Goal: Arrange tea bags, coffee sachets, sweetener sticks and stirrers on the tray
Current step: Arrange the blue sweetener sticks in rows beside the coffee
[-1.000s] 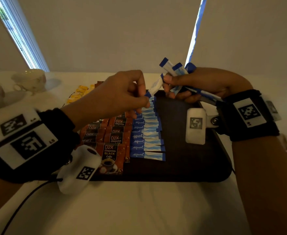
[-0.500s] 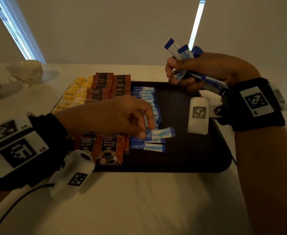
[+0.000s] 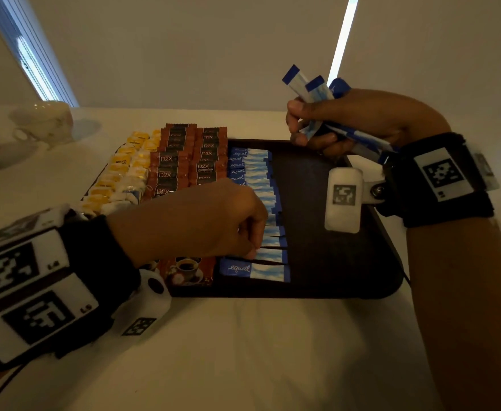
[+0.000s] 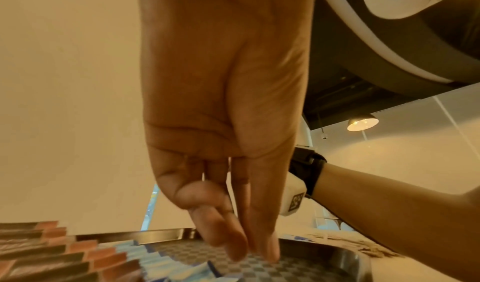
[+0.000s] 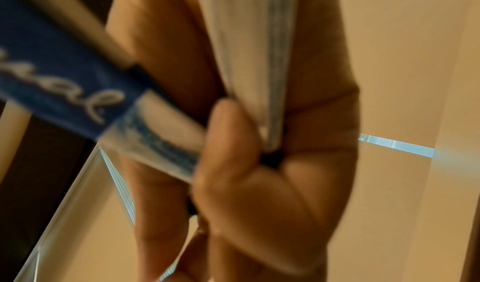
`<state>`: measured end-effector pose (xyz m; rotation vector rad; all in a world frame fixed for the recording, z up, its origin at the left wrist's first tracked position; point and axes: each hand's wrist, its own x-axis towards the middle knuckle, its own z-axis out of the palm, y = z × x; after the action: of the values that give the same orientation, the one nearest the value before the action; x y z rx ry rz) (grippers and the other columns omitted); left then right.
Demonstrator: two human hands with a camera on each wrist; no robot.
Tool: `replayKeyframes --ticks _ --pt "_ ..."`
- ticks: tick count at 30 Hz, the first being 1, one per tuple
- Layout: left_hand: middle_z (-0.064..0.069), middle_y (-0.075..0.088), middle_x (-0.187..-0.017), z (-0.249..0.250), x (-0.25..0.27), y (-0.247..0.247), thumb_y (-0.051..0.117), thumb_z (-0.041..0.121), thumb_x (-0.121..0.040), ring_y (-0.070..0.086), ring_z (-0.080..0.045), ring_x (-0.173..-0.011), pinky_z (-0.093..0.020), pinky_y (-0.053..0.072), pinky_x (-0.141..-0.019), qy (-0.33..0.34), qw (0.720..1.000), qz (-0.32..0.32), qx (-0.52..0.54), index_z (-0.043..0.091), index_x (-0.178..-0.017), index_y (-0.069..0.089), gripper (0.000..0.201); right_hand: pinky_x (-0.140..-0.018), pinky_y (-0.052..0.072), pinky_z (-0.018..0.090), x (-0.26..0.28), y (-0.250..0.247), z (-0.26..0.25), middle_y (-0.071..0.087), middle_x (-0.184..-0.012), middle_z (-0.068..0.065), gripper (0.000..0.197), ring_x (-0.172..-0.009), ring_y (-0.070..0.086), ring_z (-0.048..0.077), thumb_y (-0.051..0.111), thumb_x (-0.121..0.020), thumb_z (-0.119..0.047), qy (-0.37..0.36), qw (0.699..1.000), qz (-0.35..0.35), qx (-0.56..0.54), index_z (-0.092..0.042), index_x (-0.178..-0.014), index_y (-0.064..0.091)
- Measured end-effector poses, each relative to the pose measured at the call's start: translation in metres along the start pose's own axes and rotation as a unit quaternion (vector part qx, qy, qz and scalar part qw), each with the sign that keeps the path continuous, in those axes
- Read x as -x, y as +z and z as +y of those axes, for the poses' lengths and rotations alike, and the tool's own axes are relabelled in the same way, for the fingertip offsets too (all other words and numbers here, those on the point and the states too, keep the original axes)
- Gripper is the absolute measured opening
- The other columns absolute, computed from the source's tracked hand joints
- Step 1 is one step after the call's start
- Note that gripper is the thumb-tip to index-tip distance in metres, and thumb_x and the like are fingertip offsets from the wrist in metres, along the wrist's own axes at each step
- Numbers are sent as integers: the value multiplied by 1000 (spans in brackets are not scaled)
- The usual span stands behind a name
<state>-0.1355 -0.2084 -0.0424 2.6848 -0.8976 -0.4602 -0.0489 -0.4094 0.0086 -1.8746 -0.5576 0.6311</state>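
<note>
Tray (image 3: 347,268) on the surface: tea bags (image 3: 119,179), coffee sachets (image 3: 184,161), then sweetener column (image 3: 258,185). Right half bare, room for stirrers. Left hand (image 3: 202,221), fingertips together, presses a stick (image 3: 271,256) into the column's near end; whether it still pinches, cannot tell. Best: flush, parallel, overlap even. Right hand (image 3: 356,120) clamped on spare sticks (image 3: 311,90) above the far rim.
</note>
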Motion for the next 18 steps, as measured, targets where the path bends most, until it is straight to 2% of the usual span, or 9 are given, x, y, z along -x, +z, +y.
replayKeyframes --ticks 2,5,8,11,14,16,18 --pt "19 53 -73 7 -2 1 69 30 -83 52 12 -64 -3 40 -62 16 999 -17 -24 27 -85 61 8 -34 29 11 0 1 0 54 -64 -3 30 -41 35 2 40 -94 -36 4 1000 -2 1 -15 -76 52" --pt "22 38 -69 11 -7 17 65 32 -86 41 10 -61 -5 33 -58 26 993 -57 -98 29 -95 58 11 -34 28 11 0 2 -1 55 -63 -3 29 -41 34 2 42 -90 -38 2 1000 -11 3 -15 -75 50" --pt "23 31 -72 7 -8 29 62 34 -87 34 10 -64 -6 29 -55 35 990 -36 -134 30 -98 55 14 -35 27 12 0 3 -2 55 -64 -3 29 -41 34 2 42 -90 -38 1 1000 -12 8 -15 -75 50" --pt "21 28 -75 5 -9 29 57 34 -89 37 3 -67 1 32 -67 41 991 -20 -128 28 -95 52 10 -35 27 12 0 3 -2 55 -63 -4 30 -41 35 2 40 -93 -36 -1 1000 -11 11 -15 -75 50" --pt "20 29 -75 8 -11 26 60 33 -88 41 1 -74 -7 33 -55 22 991 -19 -131 31 -86 45 15 -34 28 11 1 3 -2 55 -61 -5 30 -40 35 2 40 -93 -36 0 1000 -13 11 -15 -75 51" --pt "17 29 -74 10 -12 24 63 30 -87 44 -2 -78 -8 29 -53 0 990 -25 -135 25 -95 53 13 -34 28 11 1 3 -2 55 -63 -4 29 -41 35 2 42 -90 -38 0 1000 -13 8 -16 -74 51" --pt "15 28 -74 10 -13 22 63 28 -88 43 -3 -81 -8 28 -52 -14 989 -35 -140 18 -106 56 22 -34 28 11 1 2 -2 55 -65 -3 29 -41 35 3 43 -89 -39 -1 1000 -14 4 -16 -73 52"
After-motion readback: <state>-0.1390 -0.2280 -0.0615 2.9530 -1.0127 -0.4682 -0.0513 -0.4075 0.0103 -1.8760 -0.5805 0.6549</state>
